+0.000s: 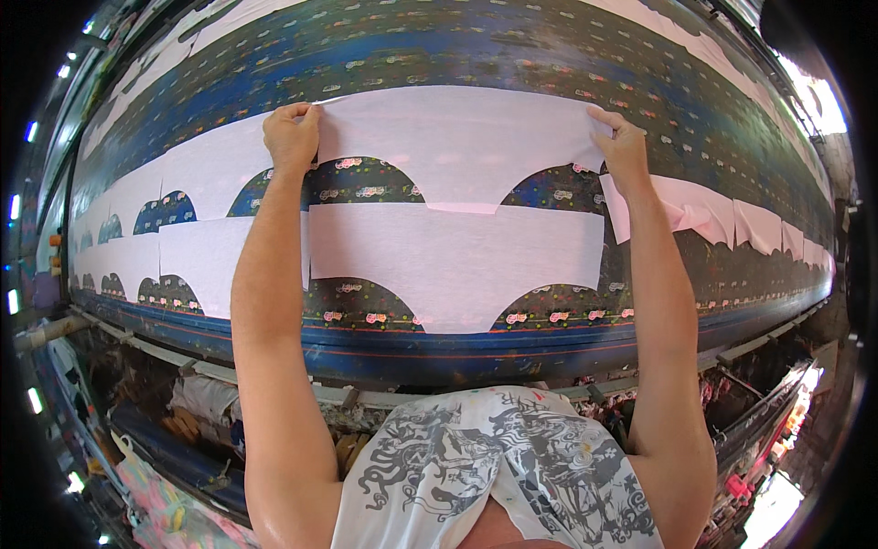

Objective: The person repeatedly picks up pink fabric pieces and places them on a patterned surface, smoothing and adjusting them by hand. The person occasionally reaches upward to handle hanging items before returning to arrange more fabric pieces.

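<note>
A pale fabric panel is held stretched across the long blue printing table, its long axis running left to right along the table's length. Its straight edge is turned toward the far edge, while two arched cut-outs and a short centre tab face the near edge. The upper left corner is pinched by the left hand, fingers curled over the cloth; the upper right corner is gripped by the right hand, thumb and fingers closed on it. A second, matching panel is laid flat just below, close to the near edge, pointing the same way. More pale panels are lined up toward the left end, and pinkish ones toward the right. Part of each held corner is covered by the hands, so whether the cloth touches the table there cannot be made out. The far ends of the table are bent and cut off at the rim
</note>
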`<move>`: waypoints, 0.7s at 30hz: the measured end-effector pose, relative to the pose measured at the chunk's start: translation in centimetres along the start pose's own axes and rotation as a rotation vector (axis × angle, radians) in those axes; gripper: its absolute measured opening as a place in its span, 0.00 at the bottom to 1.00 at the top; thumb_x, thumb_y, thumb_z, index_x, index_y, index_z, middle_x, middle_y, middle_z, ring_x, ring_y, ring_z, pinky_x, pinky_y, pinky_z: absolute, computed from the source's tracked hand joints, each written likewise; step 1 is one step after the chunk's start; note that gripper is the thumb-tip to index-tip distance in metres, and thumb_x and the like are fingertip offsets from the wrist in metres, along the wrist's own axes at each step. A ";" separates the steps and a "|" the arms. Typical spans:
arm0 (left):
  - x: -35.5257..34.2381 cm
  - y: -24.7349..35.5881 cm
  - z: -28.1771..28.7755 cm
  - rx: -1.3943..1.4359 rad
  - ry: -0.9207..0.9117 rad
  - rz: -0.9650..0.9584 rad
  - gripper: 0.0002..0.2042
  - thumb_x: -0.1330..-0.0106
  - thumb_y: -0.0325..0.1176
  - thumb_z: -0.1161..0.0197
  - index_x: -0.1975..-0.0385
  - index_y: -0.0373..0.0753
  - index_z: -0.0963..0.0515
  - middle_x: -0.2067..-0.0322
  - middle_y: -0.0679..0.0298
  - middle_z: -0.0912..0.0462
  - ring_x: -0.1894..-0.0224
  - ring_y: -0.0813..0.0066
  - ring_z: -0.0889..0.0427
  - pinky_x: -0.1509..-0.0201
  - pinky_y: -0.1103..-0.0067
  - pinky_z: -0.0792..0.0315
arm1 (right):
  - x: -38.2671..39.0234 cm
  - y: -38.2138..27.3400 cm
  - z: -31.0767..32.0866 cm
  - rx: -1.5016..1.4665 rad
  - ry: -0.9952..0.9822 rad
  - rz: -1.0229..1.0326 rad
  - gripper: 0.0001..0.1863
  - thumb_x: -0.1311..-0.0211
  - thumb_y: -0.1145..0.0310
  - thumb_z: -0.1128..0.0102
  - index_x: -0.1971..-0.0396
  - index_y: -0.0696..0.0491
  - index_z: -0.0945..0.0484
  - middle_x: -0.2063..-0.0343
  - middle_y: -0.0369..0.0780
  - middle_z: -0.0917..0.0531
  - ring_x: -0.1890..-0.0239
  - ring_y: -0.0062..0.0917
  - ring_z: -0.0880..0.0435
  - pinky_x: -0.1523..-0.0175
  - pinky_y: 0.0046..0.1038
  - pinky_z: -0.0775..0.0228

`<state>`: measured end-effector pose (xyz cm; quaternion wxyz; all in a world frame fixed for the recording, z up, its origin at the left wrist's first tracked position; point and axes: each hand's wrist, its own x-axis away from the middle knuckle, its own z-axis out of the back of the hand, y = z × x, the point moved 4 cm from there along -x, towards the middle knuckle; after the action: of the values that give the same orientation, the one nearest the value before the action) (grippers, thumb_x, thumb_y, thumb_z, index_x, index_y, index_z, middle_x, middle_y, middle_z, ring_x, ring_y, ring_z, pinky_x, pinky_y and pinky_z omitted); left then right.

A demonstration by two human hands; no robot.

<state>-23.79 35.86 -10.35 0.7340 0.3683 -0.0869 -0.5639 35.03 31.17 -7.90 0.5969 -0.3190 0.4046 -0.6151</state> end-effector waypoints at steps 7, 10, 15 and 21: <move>0.4 0.7 -0.3 -0.061 0.004 0.038 0.12 0.33 0.45 0.24 0.62 0.43 0.05 0.52 0.56 0.06 0.47 0.49 0.11 0.37 0.56 0.22 | -1.7 0.9 -0.7 0.052 -0.040 -0.047 0.26 0.38 0.80 0.32 0.38 0.55 0.11 0.42 0.41 0.10 0.39 0.26 0.15 0.31 0.28 0.28; 0.5 0.5 -0.5 -0.140 0.037 -0.003 0.12 0.32 0.46 0.24 0.61 0.44 0.06 0.50 0.58 0.07 0.41 0.50 0.15 0.33 0.56 0.25 | -1.4 0.4 -1.0 0.106 -0.044 -0.010 0.26 0.38 0.79 0.33 0.38 0.55 0.11 0.42 0.40 0.11 0.40 0.26 0.14 0.32 0.28 0.27; 1.0 1.0 -0.6 -0.240 -0.041 -0.065 0.18 0.28 0.50 0.27 0.49 0.44 0.09 0.40 0.57 0.12 0.33 0.47 0.21 0.27 0.52 0.31 | -1.5 1.0 -1.1 0.164 -0.019 0.064 0.26 0.37 0.77 0.33 0.37 0.56 0.12 0.43 0.41 0.11 0.41 0.28 0.13 0.36 0.28 0.23; 7.3 8.0 -4.4 -0.580 -0.208 -0.438 0.44 0.20 0.62 0.42 0.17 0.36 0.41 0.16 0.39 0.45 0.15 0.31 0.48 0.15 0.39 0.52 | -1.8 1.4 -1.1 0.064 0.010 0.096 0.27 0.38 0.77 0.34 0.37 0.56 0.13 0.43 0.42 0.11 0.41 0.29 0.12 0.38 0.28 0.21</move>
<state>-12.77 32.05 -10.44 0.6570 0.0957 0.0831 -0.7431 34.87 33.11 -9.50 0.6336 -0.2771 0.4023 -0.6000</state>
